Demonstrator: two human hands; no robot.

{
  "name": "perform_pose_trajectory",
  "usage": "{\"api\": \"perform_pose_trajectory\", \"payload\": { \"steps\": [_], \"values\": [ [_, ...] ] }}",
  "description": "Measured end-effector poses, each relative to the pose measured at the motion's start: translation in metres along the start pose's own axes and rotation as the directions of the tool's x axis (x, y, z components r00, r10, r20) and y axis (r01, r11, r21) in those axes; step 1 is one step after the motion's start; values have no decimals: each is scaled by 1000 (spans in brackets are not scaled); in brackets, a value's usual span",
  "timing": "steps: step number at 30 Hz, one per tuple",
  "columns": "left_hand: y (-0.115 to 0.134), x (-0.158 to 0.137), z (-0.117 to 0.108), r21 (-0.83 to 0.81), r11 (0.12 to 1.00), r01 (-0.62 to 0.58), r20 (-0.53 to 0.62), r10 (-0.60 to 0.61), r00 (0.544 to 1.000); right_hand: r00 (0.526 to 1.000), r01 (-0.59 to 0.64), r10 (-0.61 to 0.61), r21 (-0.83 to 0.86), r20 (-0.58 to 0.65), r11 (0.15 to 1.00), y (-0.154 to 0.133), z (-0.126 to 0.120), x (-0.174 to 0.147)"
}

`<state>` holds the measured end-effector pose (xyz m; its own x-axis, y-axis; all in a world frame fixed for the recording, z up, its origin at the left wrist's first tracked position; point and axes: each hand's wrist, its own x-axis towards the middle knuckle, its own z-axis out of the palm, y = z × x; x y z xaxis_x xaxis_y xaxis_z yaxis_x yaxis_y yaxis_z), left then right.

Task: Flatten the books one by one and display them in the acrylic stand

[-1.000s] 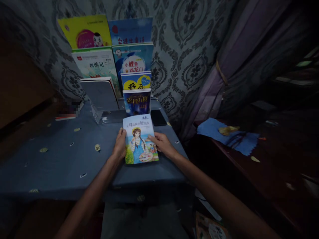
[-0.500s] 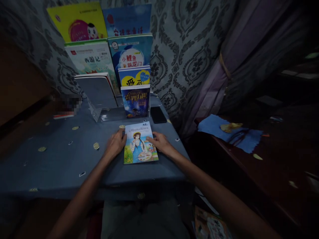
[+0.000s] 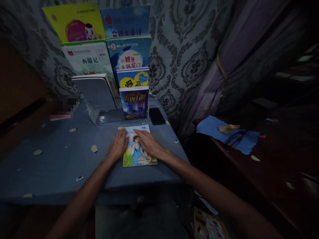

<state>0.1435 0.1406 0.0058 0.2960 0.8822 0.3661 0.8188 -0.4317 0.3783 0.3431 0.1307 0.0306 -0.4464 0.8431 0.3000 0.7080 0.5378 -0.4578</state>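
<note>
A picture book lies flat on the blue tablecloth, just in front of the book stand. The left hand and the right hand press on its cover, fingers loosely spread, gripping nothing.

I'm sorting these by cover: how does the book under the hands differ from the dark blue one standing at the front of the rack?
The girl-cover book lies flat on the tablecloth; the dark blue book stands upright in the clear rack. The flat one has a pale, bright cover; the standing one is dark. The left hand and right hand rest on the flat one; nothing touches the other. Both show front covers.
</note>
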Motion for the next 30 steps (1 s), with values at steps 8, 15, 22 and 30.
{"api": "perform_pose_trajectory", "payload": {
  "steps": [8,15,22,30],
  "values": [
    [-2,0,4,-11,1000,-21,-12,21,1000,978,101,-97,-9,183,995,18,31,28],
    [-1,-1,7,-2,1000,-3,-19,3,1000,997,-82,82,10,-3,997,74,3,4],
    [3,4,-1,17,999,-32,24,32,999,993,-104,109,88,-53,991,81,-1,-2],
    [27,31,7,-158,971,-177,201,207,957,997,-34,40,97,-61,995,86,-2,0]
  ]
}}
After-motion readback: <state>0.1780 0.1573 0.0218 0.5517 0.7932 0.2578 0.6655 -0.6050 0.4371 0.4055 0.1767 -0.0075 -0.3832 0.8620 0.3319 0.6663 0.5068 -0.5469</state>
